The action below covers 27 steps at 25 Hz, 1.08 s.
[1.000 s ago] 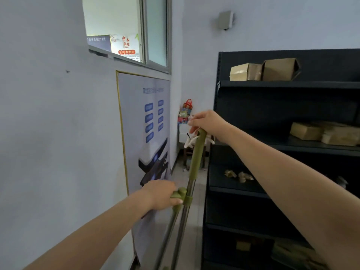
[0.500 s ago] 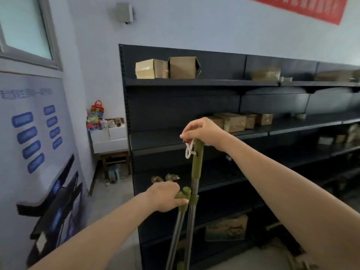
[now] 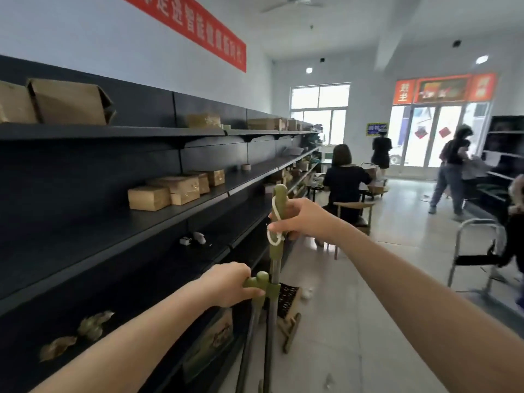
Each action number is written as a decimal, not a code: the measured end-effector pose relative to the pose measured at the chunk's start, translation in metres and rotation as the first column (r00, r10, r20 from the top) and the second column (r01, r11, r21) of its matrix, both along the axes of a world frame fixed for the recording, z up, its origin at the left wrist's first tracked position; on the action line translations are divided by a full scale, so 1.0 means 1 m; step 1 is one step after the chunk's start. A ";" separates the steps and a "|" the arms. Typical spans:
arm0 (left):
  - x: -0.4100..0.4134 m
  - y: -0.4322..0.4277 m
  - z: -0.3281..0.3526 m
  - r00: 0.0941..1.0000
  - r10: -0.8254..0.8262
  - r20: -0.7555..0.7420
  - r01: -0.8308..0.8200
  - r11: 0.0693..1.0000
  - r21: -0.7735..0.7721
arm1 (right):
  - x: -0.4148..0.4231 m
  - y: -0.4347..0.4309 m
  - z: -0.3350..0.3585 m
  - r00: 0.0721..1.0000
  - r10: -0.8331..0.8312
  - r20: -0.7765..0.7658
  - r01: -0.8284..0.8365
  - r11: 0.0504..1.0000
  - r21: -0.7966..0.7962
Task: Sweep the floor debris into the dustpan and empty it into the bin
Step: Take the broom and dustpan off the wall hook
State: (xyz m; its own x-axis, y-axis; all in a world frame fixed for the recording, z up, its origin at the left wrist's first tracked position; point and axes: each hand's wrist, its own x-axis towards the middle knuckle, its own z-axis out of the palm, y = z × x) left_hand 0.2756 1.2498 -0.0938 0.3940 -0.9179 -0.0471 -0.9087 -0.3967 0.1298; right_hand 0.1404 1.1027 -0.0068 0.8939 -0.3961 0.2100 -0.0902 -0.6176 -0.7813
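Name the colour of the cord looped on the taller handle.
White cord; the head view shows it best.

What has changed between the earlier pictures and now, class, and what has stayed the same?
The view swung right, from the poster wall to the long aisle of dark shelving. The right hand slipped down the taller green handle, whose tip now shows above it. The left hand still grips the shorter green handle.

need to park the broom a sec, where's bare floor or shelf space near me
Free: floor between shelving and metal frame; shelf left of the cardboard boxes. Crowded: around the wooden stand, and by the seated person.
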 end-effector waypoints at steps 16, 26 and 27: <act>-0.192 -0.059 -0.016 0.830 -0.558 -0.006 0.558 0.829 0.032 | -0.241 0.049 -0.033 0.836 -0.545 -0.063 0.545 0.838 -0.032; -0.314 -0.072 -0.019 0.800 -0.600 0.029 0.599 0.800 0.024 | -0.353 0.042 -0.038 0.787 -0.612 -0.084 0.611 0.791 -0.037; -0.321 -0.072 -0.016 0.793 -0.607 0.050 0.606 0.795 0.023 | -0.359 0.042 -0.035 0.790 -0.608 -0.079 0.608 0.793 -0.024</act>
